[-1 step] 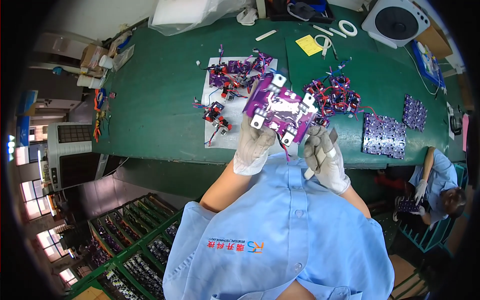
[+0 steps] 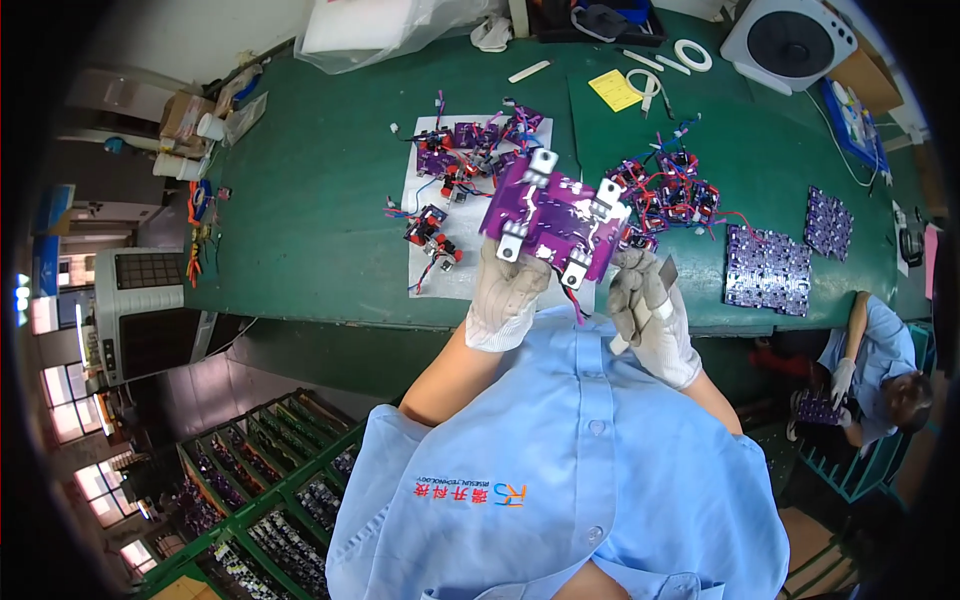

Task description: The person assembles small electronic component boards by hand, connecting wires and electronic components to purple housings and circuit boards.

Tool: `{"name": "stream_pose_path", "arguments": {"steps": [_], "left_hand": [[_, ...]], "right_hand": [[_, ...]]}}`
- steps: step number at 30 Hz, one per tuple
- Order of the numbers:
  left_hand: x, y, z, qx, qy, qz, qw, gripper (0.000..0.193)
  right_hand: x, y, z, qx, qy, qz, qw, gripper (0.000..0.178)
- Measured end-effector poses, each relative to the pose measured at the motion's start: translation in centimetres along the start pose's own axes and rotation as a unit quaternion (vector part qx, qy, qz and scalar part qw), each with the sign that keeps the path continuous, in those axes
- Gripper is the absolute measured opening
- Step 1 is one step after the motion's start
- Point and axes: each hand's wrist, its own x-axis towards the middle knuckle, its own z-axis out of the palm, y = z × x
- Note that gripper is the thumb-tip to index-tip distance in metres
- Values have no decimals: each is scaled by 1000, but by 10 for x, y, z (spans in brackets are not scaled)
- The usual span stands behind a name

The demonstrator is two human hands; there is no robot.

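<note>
A purple circuit board [image 2: 556,216] with several white-and-metal tabbed parts standing along its edges is held up over the table's near side. My gloved left hand [image 2: 508,292] is closed on its lower left edge. A short bundle of dark and pink wires [image 2: 571,303] hangs below the board. Beside the board's lower right corner, my gloved right hand [image 2: 652,318] is closed around a slim tool with a flat grey blade [image 2: 668,272] and a pale handle end. Its exact kind is unclear. Behind the board, wired purple circuit boards [image 2: 470,150] lie on a white sheet [image 2: 425,190].
More wired boards [image 2: 680,195] are heaped right of the sheet. Flat purple board panels [image 2: 768,270] lie farther right. A yellow note [image 2: 614,90], white tape rolls [image 2: 693,56] and a grey fan-like box [image 2: 790,45] stand at the back. Another person [image 2: 875,360] sits at right.
The board has tilted slightly and shifted a little left in my left hand, so the bright glare on its face has shrunk. Both hands keep their grips.
</note>
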Motion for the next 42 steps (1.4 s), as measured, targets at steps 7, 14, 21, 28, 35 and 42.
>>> {"name": "stream_pose_path", "arguments": {"steps": [7,14,21,28,35,42], "left_hand": [[-7,14,16,605,-96,289,735,32],[-18,14,9,386,45,170,905,57],[-15,9,5,306,95,180,930,57],[-17,5,2,216,165,189,944,56],[0,45,-38,-79,189,-11,979,42],[-19,41,-60,-249,218,-94,939,47]], "right_hand": [[1,-31,43,-75,-71,-145,984,64],[-8,-31,27,-274,-88,-144,947,56],[-7,-24,27,-338,-56,-192,920,44],[-4,-20,31,-360,-16,-203,910,31],[4,-9,-11,-187,66,-20,980,29],[22,-3,-17,269,-289,9,919,57]]}}
